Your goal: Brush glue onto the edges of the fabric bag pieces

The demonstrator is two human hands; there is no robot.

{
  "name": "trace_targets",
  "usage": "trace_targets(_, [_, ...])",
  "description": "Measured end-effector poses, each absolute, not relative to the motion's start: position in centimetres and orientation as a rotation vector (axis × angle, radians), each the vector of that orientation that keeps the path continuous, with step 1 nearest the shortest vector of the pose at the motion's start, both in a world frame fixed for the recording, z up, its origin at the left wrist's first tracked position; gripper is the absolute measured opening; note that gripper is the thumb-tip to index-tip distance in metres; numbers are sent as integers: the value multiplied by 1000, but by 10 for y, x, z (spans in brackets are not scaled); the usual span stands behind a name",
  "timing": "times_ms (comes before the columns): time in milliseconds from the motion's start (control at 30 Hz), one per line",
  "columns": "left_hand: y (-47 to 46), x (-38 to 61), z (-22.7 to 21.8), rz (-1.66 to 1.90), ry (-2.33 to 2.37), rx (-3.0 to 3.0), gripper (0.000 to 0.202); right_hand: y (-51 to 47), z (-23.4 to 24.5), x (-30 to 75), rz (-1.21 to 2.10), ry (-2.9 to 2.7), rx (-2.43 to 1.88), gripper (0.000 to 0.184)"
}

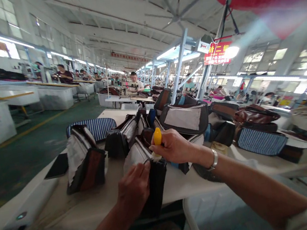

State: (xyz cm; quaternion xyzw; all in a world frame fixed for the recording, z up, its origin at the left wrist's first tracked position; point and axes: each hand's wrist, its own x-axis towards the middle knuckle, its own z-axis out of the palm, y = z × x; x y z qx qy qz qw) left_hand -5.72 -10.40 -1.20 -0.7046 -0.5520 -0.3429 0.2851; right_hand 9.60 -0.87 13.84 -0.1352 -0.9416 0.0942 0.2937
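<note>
- At the counter's [77, 207] near edge, a black bag [156, 182] is gripped by the left hand [133, 188].
- A yellow-handled tool [157, 136] is clenched in the right hand [172, 147] and set against the bag's top. Edge work seems in hand, for which a taut, steady hold is needed.
- More bags [185, 119] are heaped towards the far edge.

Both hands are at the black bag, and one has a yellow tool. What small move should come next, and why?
Probably bring the yellow-handled tool down to the top edge of the black fabric bag. The right hand grips the tool just above that edge, and the left hand holds the bag steady there.
</note>
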Motion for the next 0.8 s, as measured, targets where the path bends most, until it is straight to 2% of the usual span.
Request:
trace_targets(100, [-105,-53,-11,-813,-1444,-1889,34,-5,145,94,76,-2566,-439,18])
trace_targets(400, [-108,-51,-11,-683,-1432,-1927,33,-4,146,75,-96,-2691,-525,17])
trace_targets(667, [-107,-54,-14,-727,-1362,-1882,29,5,143,69,-85,-2795,-547,16])
trace_targets(800, [-108,-58,-14,-848,-1402,-1892,30,-2,148,77,-13,-2594,-571,20])
